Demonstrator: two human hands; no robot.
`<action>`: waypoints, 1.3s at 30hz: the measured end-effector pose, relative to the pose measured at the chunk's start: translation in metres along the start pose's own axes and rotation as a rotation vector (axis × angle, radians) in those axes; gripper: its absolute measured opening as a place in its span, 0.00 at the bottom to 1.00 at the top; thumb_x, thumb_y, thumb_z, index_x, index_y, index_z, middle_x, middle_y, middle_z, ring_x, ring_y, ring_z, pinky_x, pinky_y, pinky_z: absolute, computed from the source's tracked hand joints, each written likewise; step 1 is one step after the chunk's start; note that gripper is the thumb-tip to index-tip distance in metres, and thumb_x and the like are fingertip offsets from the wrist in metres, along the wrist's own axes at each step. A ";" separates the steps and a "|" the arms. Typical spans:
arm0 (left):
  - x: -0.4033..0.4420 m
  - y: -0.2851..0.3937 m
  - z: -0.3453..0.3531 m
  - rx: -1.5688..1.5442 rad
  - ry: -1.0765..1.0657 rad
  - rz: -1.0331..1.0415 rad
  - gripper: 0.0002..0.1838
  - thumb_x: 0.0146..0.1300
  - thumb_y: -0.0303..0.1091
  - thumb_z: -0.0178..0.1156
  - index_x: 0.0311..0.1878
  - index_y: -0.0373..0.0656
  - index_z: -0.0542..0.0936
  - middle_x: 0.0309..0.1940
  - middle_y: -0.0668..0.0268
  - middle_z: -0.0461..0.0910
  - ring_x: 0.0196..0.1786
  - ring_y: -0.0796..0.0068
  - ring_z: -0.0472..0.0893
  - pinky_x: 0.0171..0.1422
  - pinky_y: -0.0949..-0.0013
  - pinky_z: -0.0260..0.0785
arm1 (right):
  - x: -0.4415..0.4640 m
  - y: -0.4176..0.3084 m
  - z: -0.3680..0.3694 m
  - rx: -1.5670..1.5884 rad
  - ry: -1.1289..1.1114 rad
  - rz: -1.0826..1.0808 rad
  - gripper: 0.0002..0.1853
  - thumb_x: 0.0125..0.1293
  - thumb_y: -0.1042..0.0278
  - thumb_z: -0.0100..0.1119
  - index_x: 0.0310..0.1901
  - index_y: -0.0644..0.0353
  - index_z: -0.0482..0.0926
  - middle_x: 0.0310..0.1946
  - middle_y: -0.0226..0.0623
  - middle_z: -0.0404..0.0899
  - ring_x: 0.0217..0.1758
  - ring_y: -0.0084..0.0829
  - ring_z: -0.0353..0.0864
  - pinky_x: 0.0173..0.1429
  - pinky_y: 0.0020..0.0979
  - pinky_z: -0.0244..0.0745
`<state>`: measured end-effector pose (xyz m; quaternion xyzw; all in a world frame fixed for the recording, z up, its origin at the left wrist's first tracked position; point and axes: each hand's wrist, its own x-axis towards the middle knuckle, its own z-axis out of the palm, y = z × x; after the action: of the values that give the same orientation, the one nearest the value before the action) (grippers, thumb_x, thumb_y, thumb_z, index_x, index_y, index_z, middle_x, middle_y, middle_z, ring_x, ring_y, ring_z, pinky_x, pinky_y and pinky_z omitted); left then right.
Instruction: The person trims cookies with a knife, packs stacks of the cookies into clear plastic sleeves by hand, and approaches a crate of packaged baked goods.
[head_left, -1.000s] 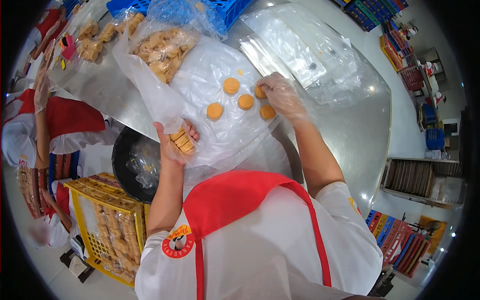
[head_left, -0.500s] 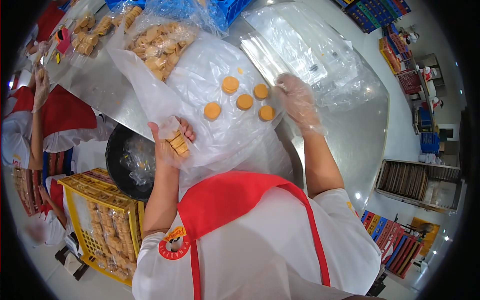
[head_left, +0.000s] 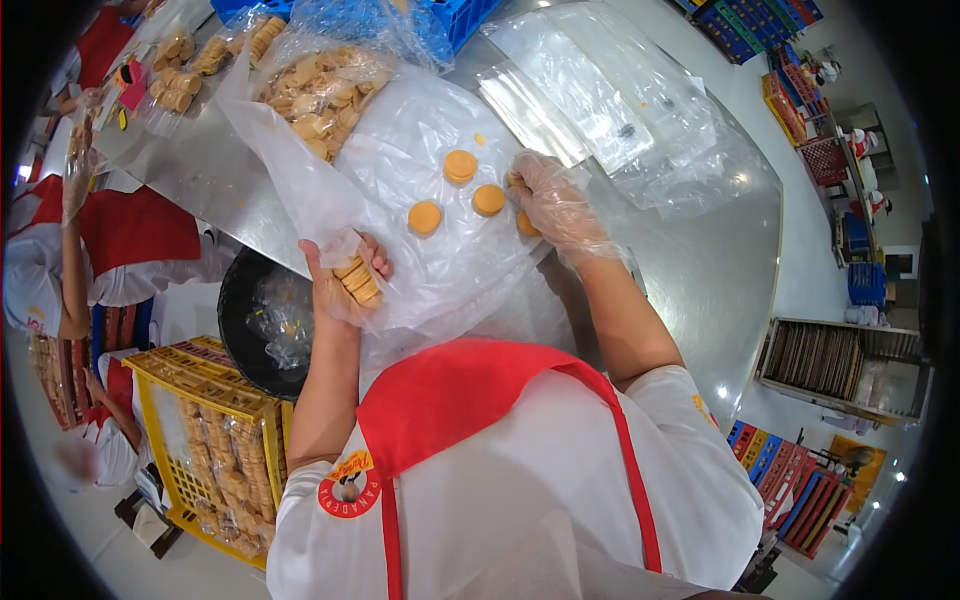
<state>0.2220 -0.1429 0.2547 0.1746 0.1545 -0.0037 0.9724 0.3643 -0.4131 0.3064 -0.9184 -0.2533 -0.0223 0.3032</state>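
My left hand [head_left: 325, 285] is wrapped round a small clear bag of stacked round cookies [head_left: 357, 282], just off the near left edge of the plastic sheet. My right hand [head_left: 560, 208], in a clear glove, has its fingertips closed on a small stack of cookies [head_left: 514, 180], mostly hidden by the fingers. Beneath that hand, another stack [head_left: 526, 226] is partly covered. Three more short stacks show to the left on the white plastic sheet [head_left: 410, 130]: an upper one [head_left: 460, 166], a middle one [head_left: 488, 200] and a left one [head_left: 424, 217].
Beyond the sheet lies a large bag of loose cookies [head_left: 320, 100]. Flat clear bags [head_left: 600, 90] cover the steel table's far right. A black bin [head_left: 235, 330] and a yellow crate [head_left: 160, 400] of bagged cookies stand at left. A co-worker's gloved hand [head_left: 78, 170] is at far left.
My right hand has moved left from the sheet's right edge and closed on a cookie stack, covering part of the one below. My left hand stays almost in place with the bag.
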 end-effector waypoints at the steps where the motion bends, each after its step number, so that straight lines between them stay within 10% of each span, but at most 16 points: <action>1: 0.000 0.000 -0.001 0.006 0.000 0.000 0.40 0.64 0.78 0.45 0.36 0.41 0.72 0.30 0.62 0.68 0.34 0.64 0.70 0.40 0.62 0.67 | -0.001 -0.001 0.001 -0.038 0.000 0.005 0.06 0.62 0.72 0.64 0.38 0.61 0.77 0.37 0.44 0.80 0.45 0.48 0.78 0.51 0.43 0.73; 17: 0.004 0.001 -0.010 0.041 -0.102 -0.025 0.39 0.65 0.77 0.45 0.39 0.43 0.72 0.33 0.64 0.68 0.37 0.66 0.68 0.43 0.64 0.66 | -0.033 0.005 -0.053 0.230 0.240 0.337 0.11 0.60 0.68 0.67 0.40 0.64 0.78 0.35 0.46 0.82 0.39 0.40 0.83 0.46 0.36 0.78; 23: 0.003 0.003 -0.010 0.036 -0.099 -0.046 0.39 0.64 0.78 0.46 0.39 0.43 0.73 0.32 0.65 0.68 0.36 0.68 0.68 0.42 0.65 0.66 | -0.062 -0.007 -0.008 0.091 0.101 0.000 0.11 0.58 0.70 0.66 0.41 0.62 0.76 0.37 0.48 0.79 0.46 0.49 0.77 0.52 0.44 0.73; 39: 0.001 0.004 -0.015 -0.055 -0.157 -0.057 0.43 0.59 0.82 0.46 0.36 0.43 0.74 0.30 0.65 0.68 0.36 0.68 0.69 0.42 0.65 0.67 | -0.066 -0.004 0.007 -0.018 0.071 -0.020 0.17 0.56 0.74 0.69 0.46 0.58 0.74 0.41 0.47 0.80 0.49 0.52 0.77 0.54 0.48 0.71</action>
<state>0.2186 -0.1342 0.2423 0.1424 0.0829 -0.0409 0.9855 0.3044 -0.4356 0.2902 -0.9170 -0.2516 -0.0602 0.3036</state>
